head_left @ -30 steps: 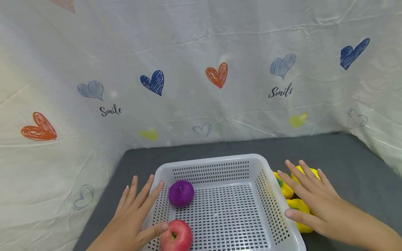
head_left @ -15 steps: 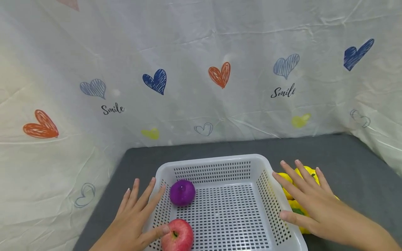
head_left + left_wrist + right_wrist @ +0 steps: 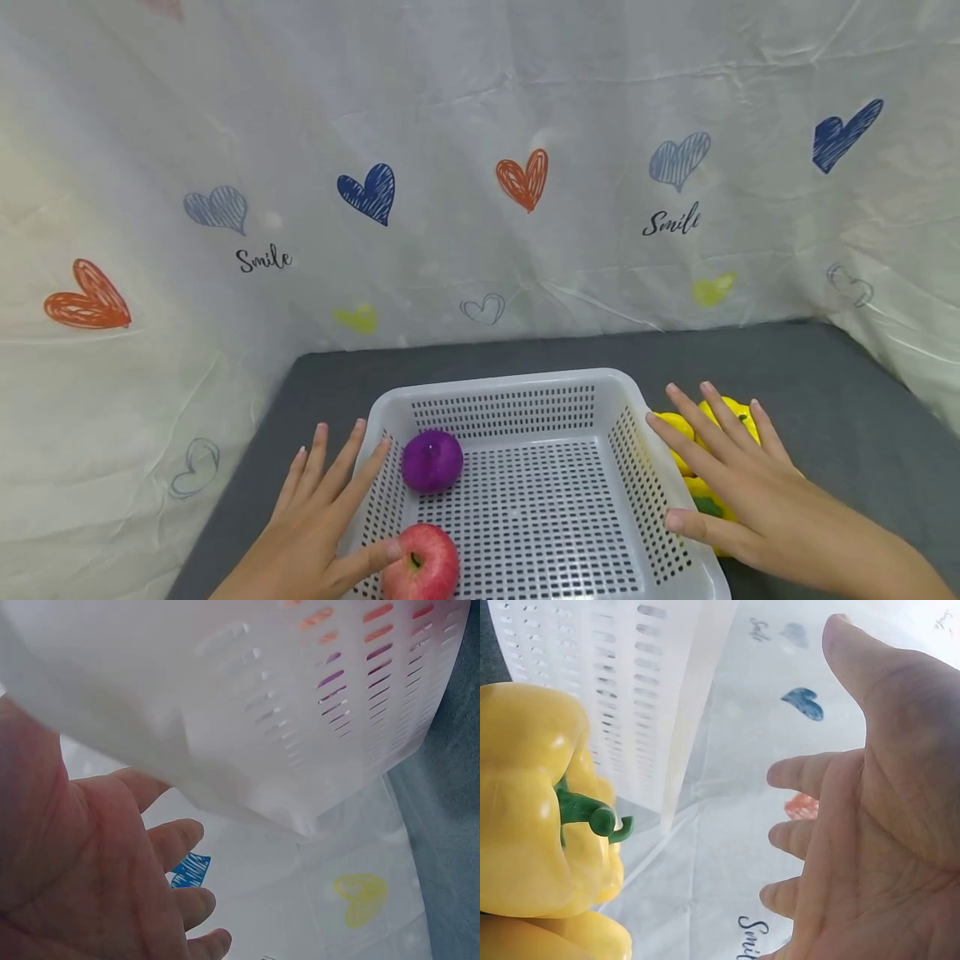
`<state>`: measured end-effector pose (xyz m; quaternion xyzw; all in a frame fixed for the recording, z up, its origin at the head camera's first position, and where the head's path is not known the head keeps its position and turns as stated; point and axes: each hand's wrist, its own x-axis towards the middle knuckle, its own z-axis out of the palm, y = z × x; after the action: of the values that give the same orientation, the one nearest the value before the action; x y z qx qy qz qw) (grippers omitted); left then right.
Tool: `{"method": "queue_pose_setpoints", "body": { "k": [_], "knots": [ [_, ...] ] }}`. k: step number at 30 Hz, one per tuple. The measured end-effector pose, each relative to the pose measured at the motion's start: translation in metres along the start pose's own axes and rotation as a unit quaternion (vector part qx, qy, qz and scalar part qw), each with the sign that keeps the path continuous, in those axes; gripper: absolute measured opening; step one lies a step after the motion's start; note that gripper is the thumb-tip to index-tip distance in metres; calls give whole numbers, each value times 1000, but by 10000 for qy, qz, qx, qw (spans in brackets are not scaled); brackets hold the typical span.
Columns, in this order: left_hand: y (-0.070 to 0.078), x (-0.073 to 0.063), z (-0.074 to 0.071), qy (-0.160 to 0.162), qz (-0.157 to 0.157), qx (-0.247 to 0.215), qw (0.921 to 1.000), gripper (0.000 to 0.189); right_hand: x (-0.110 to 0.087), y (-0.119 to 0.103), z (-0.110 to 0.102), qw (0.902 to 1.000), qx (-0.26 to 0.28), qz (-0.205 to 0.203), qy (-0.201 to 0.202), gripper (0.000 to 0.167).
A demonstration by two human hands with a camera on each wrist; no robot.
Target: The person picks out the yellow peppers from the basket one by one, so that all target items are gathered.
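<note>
A white perforated plastic basket (image 3: 517,381) stands on the dark table. In it, a purple onion-like vegetable (image 3: 432,461) lies at the back left, and a red apple (image 3: 433,575) lies nearer the front. My left hand (image 3: 318,517) is spread at the basket's left rim, thumb over the apple's edge; whether it touches the rim I cannot tell. Fingers spread, my right hand (image 3: 757,500) hovers above several yellow bell peppers (image 3: 525,802) just right of the basket. The right wrist view shows a gap between palm and peppers. Neither hand holds anything.
Dark grey cloth (image 3: 480,354) covers the table. Behind and to the left hangs a white sheet (image 3: 435,83) printed with hearts and "Smile". The basket's raised right wall (image 3: 648,483) separates its inside from the peppers.
My right hand has shifted slightly left, toward the basket's right rim. The left hand stays nearly in place. Basket, apple and purple vegetable have not moved, apart from slight camera sway.
</note>
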<state>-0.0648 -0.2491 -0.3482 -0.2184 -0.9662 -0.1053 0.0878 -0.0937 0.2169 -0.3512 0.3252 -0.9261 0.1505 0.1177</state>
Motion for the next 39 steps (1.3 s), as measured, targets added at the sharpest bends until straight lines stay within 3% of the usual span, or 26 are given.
{"method": "queue_pose_setpoints", "body": {
  "k": [11, 39],
  "knots": [
    [7, 7, 0, 51, 244, -60, 9997, 93, 0, 2, -4, 10000, -55, 58, -2, 90],
    [11, 5, 1, -79, 95, -185, 9998, 90, -1, 8, -1, 9994, 255, 95, 202, 90]
  ]
}}
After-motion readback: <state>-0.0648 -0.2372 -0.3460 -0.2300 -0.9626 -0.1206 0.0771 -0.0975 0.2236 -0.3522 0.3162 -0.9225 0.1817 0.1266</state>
